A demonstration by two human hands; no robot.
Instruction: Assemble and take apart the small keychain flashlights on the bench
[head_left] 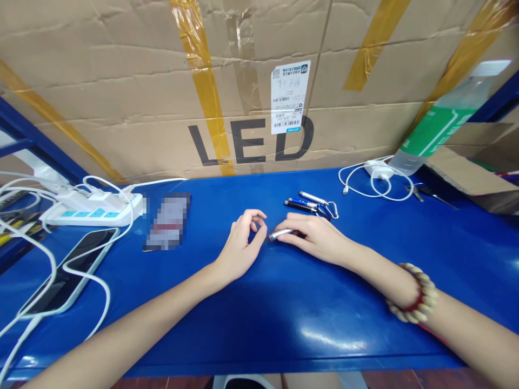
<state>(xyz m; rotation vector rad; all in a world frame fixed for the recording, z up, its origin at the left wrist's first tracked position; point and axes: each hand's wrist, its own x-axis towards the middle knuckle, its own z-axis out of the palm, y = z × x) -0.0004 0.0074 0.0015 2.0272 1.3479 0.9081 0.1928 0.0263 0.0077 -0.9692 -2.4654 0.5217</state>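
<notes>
My right hand (310, 235) is closed around a small silver flashlight (280, 234), whose end sticks out past the fingers to the left, low over the blue table. The rest of its body is hidden in the palm. Just to the left, my left hand (245, 237) holds nothing; its fingers are loosely curled, with a gap between thumb and forefinger. Beyond my right hand lie more slim flashlights: a silver one (310, 196) at the back, a blue one (300, 202) and a black one (299, 206). A carabiner clip (333, 209) is at their right end.
Against the back stands a large cardboard box (154, 108) marked LED. At left are a power strip (97, 213), white cables, a phone (73, 275) and a blurred-out flat object (169, 221). At right are a bottle (441, 124), a charger (379, 170) with cable, and scissors (438, 195).
</notes>
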